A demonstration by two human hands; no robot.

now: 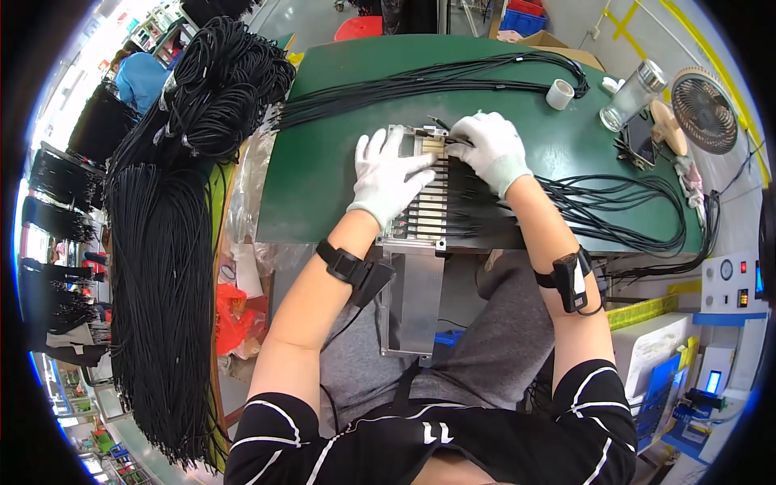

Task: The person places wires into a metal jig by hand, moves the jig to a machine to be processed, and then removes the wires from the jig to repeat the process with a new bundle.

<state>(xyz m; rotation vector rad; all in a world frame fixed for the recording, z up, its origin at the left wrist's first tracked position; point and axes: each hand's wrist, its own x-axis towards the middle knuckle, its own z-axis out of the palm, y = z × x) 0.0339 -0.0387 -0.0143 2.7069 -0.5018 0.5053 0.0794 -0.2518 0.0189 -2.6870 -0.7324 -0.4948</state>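
Note:
A metal fixture (417,242) with a row of narrow slots stands at the near edge of the green table. Several black cables (477,214) run out of its slots to the right. My left hand (383,174), in a white glove, rests along the fixture's left side. Its fingers are spread, and the thumb reaches across the upper slots. At the far end of the fixture, my gloved right hand (490,149) pinches a black cable (437,122), whose end sticks out past the fingertips. The exact grip is partly hidden by the glove.
A long bundle of black cables (162,291) hangs at the left, with coils piled above. More cables (436,81) lie across the table's far side. A white tape roll (559,94), a glass bottle (633,97) and a small fan (703,111) stand at the right.

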